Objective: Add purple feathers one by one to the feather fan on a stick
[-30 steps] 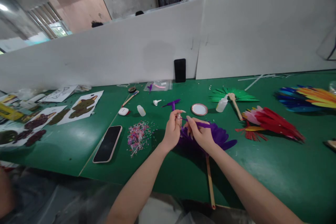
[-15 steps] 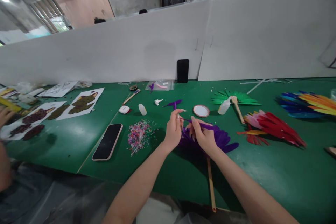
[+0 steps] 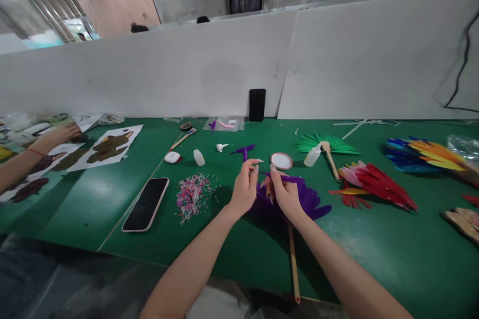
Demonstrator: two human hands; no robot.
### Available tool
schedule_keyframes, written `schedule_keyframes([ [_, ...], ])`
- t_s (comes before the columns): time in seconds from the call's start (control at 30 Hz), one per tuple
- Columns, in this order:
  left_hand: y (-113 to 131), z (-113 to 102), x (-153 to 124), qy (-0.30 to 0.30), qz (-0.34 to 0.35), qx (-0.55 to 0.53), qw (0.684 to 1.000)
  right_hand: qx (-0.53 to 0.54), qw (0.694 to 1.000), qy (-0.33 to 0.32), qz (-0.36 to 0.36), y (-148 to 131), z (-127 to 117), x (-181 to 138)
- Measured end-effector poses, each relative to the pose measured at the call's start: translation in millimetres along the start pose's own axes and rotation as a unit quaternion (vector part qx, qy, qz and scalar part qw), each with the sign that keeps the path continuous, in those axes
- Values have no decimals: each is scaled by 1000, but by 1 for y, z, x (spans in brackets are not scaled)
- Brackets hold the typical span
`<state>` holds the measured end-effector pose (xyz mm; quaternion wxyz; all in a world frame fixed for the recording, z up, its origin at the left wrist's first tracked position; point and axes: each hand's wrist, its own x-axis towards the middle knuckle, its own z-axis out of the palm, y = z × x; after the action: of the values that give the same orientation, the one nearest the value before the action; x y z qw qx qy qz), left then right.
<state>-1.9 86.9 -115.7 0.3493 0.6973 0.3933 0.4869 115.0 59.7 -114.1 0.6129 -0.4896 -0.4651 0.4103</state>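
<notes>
My right hand (image 3: pixel 287 193) is closed on a purple feather (image 3: pixel 292 179), thumb and fingers pinching it. The feather's thin end points toward my left hand (image 3: pixel 244 188), which is close beside it with the index finger stretched out and apart from the thumb. Below both hands lies a purple feather fan (image 3: pixel 312 201) with a wooden handle (image 3: pixel 294 264) that runs toward the table's front edge. A small purple feather piece (image 3: pixel 245 151) lies just beyond my left hand. Behind my right hand is a round white lid (image 3: pixel 281 161) with a reddish rim.
Left of me are a phone (image 3: pixel 146 205), a pile of colourful bits (image 3: pixel 192 194) and a small white bottle (image 3: pixel 199 157). A glue bottle (image 3: pixel 313 155), green fan (image 3: pixel 329 144) and red feathers (image 3: pixel 383 185) lie right. Another person's hand (image 3: pixel 63 133) is over papers at far left.
The view has shifted slightly. The purple feather's raised part shows less above my right hand. At far left, the other person's arm has reached further in over the papers.
</notes>
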Motion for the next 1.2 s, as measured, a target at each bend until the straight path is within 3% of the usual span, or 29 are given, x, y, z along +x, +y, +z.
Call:
schedule_keyframes([
  [0.33,-8,-1,0,-5,4,29,1000,64,994,-3,92,-12,3,1],
  [0.57,2,1,-2,-25,31,57,998,98,985,7,143,-15,-11,1],
  [0.97,7,-1,-7,40,118,96,988,199,952,-85,217,-13,-18,-7],
  [1.2,8,-1,-4,40,128,112,985,255,928,-137,236,-11,-22,-7],
])
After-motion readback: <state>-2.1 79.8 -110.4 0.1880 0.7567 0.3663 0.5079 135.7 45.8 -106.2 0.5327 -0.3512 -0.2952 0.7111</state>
